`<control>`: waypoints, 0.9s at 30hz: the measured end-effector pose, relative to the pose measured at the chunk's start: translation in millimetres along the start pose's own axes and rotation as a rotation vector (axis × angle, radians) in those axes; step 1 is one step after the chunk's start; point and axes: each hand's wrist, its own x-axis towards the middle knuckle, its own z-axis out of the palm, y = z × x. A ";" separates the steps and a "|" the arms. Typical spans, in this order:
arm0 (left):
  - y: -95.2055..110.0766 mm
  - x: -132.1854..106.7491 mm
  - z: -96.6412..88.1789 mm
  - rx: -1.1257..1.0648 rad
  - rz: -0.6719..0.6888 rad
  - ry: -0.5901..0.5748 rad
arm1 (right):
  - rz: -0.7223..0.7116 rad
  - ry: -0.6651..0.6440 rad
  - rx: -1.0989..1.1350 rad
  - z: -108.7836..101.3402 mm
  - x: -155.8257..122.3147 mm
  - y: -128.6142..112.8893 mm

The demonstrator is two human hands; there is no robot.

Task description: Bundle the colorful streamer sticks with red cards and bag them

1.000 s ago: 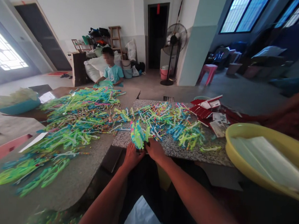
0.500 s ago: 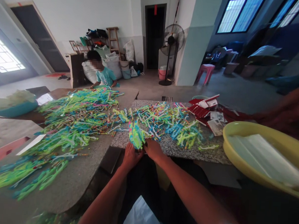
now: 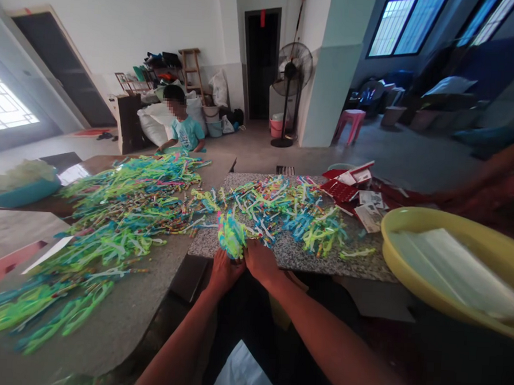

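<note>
My left hand (image 3: 224, 271) and my right hand (image 3: 260, 260) meet at the near edge of the speckled stone slab (image 3: 296, 256). Both are closed round the lower end of a bunch of green, yellow and blue plastic strips (image 3: 230, 235) that stands upright between them. Loose strips of the same kind (image 3: 290, 208) lie scattered over the slab beyond the bunch. A much bigger spread of strips (image 3: 122, 208) covers the grey table (image 3: 125, 312) to the left.
A yellow basin (image 3: 412, 264) holding clear plastic bags sits at the right. Red cards and papers (image 3: 352, 189) lie at the slab's far right. A teal bowl (image 3: 20, 191) stands far left. Another person (image 3: 183, 128) sits beyond the table; a standing fan (image 3: 291, 79) is behind.
Both hands still grip the bunch of strips; they and the bunch have shifted slightly left and down in the picture as the camera moved.
</note>
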 end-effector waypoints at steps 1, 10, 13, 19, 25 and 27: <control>-0.4 0.0 -0.2 -0.004 0.008 0.007 | -0.004 0.006 0.000 0.9 -0.4 0.5; -0.8 1.4 -1.8 -0.003 0.038 0.012 | 0.048 0.001 -0.018 4.8 -2.5 -1.0; -0.4 1.6 -1.5 0.017 0.056 0.034 | 0.060 -0.024 0.004 -2.6 0.4 -2.8; 1.1 3.1 -2.4 0.041 0.091 0.084 | 0.074 -0.085 0.038 -16.1 10.0 -2.8; -0.2 2.4 -2.5 0.049 0.110 0.107 | 0.068 -0.090 0.018 -16.2 13.1 -4.7; -1.0 2.4 -2.2 0.038 0.104 0.100 | 0.077 -0.099 0.007 -15.5 14.3 -6.8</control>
